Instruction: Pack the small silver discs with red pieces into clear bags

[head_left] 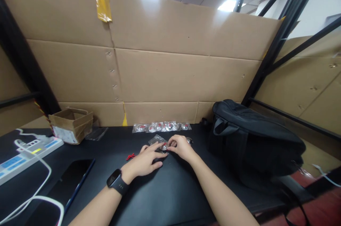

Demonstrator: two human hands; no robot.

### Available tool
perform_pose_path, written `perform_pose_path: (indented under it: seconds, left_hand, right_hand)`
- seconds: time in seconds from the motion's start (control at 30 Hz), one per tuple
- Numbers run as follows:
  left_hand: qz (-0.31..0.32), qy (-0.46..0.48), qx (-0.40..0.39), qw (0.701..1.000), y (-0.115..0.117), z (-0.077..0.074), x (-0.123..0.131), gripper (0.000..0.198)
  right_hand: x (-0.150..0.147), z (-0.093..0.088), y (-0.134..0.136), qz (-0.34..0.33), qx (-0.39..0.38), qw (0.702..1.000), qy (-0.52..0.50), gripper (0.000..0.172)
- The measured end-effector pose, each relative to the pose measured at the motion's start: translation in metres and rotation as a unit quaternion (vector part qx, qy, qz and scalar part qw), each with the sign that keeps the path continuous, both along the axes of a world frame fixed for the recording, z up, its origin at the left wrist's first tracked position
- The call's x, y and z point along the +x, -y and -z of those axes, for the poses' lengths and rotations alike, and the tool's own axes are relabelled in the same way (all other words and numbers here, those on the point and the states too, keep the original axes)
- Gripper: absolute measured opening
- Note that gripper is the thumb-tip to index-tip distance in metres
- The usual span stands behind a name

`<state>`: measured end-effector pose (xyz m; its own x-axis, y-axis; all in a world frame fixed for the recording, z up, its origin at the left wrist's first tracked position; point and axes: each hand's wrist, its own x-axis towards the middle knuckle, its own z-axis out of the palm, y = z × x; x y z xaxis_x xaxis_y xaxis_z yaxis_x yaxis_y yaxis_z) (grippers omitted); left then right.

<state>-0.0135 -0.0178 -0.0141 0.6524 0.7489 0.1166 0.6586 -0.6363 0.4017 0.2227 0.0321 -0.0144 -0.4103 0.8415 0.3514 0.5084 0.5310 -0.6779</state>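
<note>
My left hand point(147, 158), with a black watch on the wrist, lies over the dark table with its fingers spread. Its fingertips touch a small shiny round piece with a red mark point(164, 146). At the right side of that piece, my right hand point(179, 147) has its thumb and forefinger pressed together; what they hold is too small to make out. A clear plastic bag point(156, 139) lies just beyond my left fingers. Left of my left hand is a small red item point(130, 156). Another shiny round piece point(189, 141) sits behind my right hand.
Several bagged shiny discs point(159, 127) line the back. At left are an open cardboard box point(71, 126), a white power strip point(32, 156) with cables and a dark tablet point(71, 183). A black bag point(250, 144) stands at right, before a cardboard wall point(165, 77).
</note>
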Motion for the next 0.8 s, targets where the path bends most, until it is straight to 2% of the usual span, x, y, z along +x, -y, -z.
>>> perform_pose_path:
  seconds: [0.17, 0.37, 0.6, 0.8]
  left_hand:
    - [0.011, -0.002, 0.012, 1.000, 0.001, -0.004, -0.001, 0.049]
    - [0.023, 0.005, 0.016, 1.000, 0.001, -0.007, -0.004, 0.050]
    - [-0.014, -0.002, 0.009, 1.000, 0.001, -0.010, -0.013, 0.051]
    - [0.015, 0.003, -0.001, 1.000, 0.004, -0.012, -0.012, 0.051]
  right_hand:
    - [-0.010, -0.006, 0.005, 0.086, 0.090, 0.990, 0.064, 0.025]
    - [-0.023, -0.007, 0.010, 0.165, 0.097, 0.972, 0.136, 0.029]
    - [-0.012, -0.002, -0.001, 0.092, 0.035, 0.992, 0.085, 0.018]
    - [-0.013, -0.001, 0.003, 0.103, 0.080, 0.987, 0.091, 0.021]
